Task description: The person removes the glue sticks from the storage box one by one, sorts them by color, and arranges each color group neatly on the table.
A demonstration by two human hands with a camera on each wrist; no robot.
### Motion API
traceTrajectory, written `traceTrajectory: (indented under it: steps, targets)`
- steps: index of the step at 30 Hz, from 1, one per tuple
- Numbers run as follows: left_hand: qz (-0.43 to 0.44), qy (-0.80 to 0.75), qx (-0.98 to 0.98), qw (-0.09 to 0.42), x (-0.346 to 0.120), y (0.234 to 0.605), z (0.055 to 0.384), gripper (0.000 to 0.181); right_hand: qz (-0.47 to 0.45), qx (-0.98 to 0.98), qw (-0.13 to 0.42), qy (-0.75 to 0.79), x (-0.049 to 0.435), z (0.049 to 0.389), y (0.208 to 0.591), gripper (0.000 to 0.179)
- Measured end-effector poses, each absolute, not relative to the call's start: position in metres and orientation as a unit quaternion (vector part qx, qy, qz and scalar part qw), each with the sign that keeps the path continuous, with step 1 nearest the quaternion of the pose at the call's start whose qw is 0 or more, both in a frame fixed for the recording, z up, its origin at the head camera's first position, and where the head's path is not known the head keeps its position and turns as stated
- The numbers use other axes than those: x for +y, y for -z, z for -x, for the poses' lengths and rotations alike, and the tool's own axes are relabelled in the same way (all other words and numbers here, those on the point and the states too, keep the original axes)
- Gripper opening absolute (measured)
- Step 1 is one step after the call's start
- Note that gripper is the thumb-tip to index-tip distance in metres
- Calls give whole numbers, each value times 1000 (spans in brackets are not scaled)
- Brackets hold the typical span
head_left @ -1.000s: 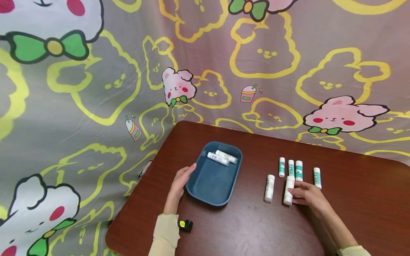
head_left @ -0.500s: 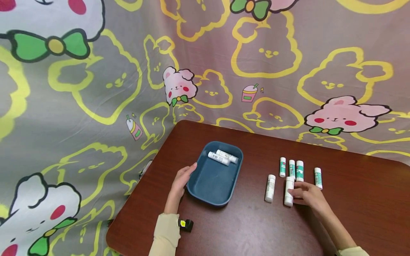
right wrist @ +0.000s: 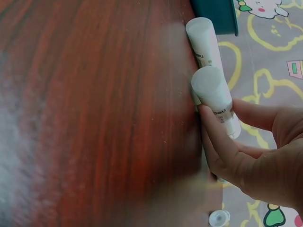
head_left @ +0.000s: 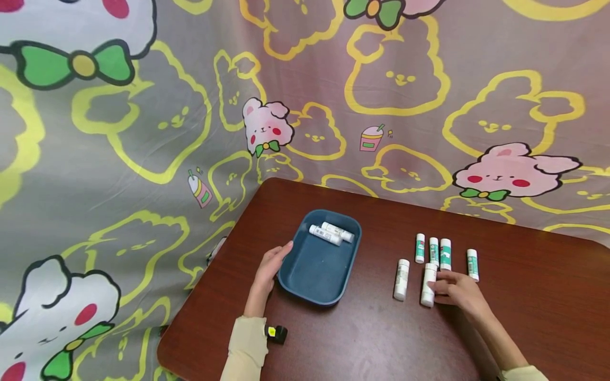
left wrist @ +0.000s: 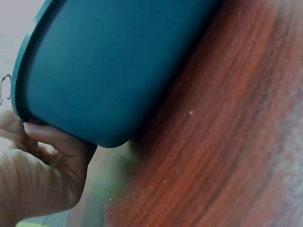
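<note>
My right hand (head_left: pixel 459 290) grips a white glue stick (head_left: pixel 428 286) at its right side. In the right wrist view, thumb and fingers lie on either side of this glue stick (right wrist: pixel 210 90), which has small dark print. A second white glue stick (head_left: pixel 401 279) lies just left of it. At the left, my left hand (head_left: pixel 270 267) holds the rim of a blue tray (head_left: pixel 286 286). Its curled fingers (left wrist: pixel 57 139) sit under the rim against the outer wall in the left wrist view. Two white glue sticks, one of them a glue stick (head_left: pixel 325 235) with dark print, lie at the tray's far end.
Beyond the right hand lie several green-labelled glue sticks, including a short glue stick (head_left: pixel 420 248) and a separate glue stick (head_left: pixel 472 264) farther right. The brown wooden table (head_left: pixel 371 344) has a patterned curtain (head_left: pixel 333 132) along its back and left sides.
Hardly anything differs: the right hand and its glue stick shift very slightly. The left hand and the tray keep their place.
</note>
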State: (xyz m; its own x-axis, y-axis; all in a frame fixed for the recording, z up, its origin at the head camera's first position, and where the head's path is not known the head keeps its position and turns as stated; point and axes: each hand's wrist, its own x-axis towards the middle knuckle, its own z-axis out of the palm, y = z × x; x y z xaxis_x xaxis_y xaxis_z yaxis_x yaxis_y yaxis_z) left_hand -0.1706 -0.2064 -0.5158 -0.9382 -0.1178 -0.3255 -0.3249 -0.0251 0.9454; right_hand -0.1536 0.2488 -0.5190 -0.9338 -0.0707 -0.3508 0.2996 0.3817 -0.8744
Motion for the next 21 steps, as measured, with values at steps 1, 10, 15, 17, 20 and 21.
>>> traceTrajectory:
  steps: [1,10,15,17,20,21]
  targets:
    - [158,-697,695,74,-205,510,168,36,-70,816,169,548,249,154,519,56]
    - [146,-701,694,71,-202,495,160,35,-66,829,176,526,247,157,517,54]
    - [154,-703,691,72,-207,519,171,36,-75,832,173,521,247,157,517,52]
    - [157,-704,689,67,-208,527,173,36,-78,833,172,521,247,157,517,53]
    - [159,-704,689,58,-207,533,175,37,-82,830,175,524,248,157,517,54]
    - [160,-703,690,56,-207,533,175,37,-81,829,175,525,248,158,517,54]
